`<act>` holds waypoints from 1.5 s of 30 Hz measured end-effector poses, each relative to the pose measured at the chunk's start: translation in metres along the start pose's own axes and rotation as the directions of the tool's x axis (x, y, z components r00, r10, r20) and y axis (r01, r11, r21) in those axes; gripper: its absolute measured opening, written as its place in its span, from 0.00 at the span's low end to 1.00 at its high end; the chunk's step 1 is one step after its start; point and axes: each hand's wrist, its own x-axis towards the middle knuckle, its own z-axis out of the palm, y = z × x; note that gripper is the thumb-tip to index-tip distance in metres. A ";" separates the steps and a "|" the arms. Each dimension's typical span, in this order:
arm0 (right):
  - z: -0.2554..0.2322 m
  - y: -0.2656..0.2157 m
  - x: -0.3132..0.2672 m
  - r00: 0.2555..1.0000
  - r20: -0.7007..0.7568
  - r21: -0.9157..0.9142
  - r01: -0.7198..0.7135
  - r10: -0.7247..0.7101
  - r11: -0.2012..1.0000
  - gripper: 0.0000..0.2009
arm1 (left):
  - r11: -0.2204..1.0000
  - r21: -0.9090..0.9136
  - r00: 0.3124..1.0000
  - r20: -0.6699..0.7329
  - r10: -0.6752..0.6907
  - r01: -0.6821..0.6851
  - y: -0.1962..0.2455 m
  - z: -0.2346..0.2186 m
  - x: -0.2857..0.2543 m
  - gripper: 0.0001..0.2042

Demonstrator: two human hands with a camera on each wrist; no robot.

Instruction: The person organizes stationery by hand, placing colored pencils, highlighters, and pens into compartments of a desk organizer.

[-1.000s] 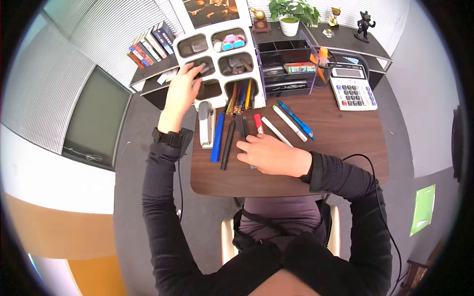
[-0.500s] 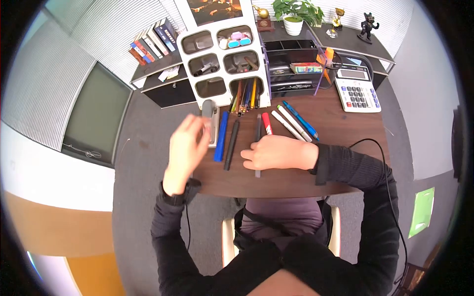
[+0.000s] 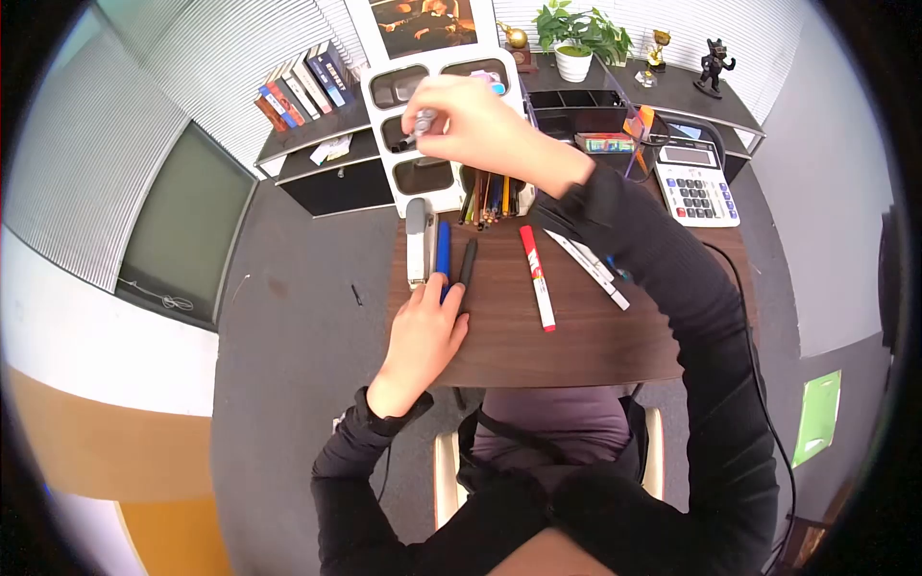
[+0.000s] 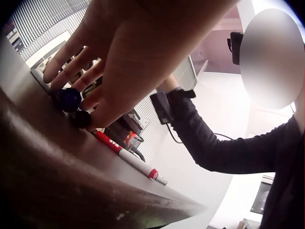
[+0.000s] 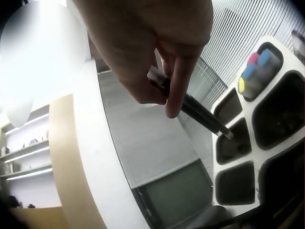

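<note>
The right hand [image 3: 480, 125] pinches a dark pen [image 5: 200, 114] between thumb and fingers, above the white organizer [image 3: 444, 200]. In the right wrist view the pen slants down, its end at a middle compartment. The left hand [image 3: 420, 336] lies low over the desk with fingers spread. Its fingertips touch a blue marker [image 3: 443, 248] and a black marker [image 3: 468, 259] lying side by side, the thumb beside the black one. Their round ends show under the hand in the left wrist view. A red-and-white marker [image 3: 538, 280] lies apart to the right.
A grey-and-white stapler [image 3: 417, 240] stands left of the blue marker. Pencils [image 3: 493, 200] fill a lower compartment. White pens [image 3: 595, 271] lie partly beneath the right forearm. At the right are a black desk tray [image 3: 576, 99] and a calculator [image 3: 693, 187]; books [image 3: 305, 86] stand back left.
The right hand has lifted the dark pen from the desk and moved up-left to the organizer. The left hand has come down onto the blue and black markers, which now lie closer together.
</note>
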 end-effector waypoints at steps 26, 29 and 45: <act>0.012 0.035 0.008 0.954 0.301 -0.309 0.090 0.008 0.947 0.13 | 0.976 -0.122 0.979 0.117 -0.165 0.179 -0.004 -0.001 -0.026 0.25; -0.029 -0.005 -0.009 0.965 0.260 -0.294 0.047 0.033 0.955 0.09 | 0.946 -0.204 0.959 0.179 -0.218 0.253 -0.001 -0.008 -0.023 0.22; -0.063 -0.070 -0.193 0.754 0.422 -0.477 -0.288 0.503 0.831 0.13 | 0.946 0.048 0.947 -0.008 -0.321 0.321 -0.052 -0.043 0.066 0.19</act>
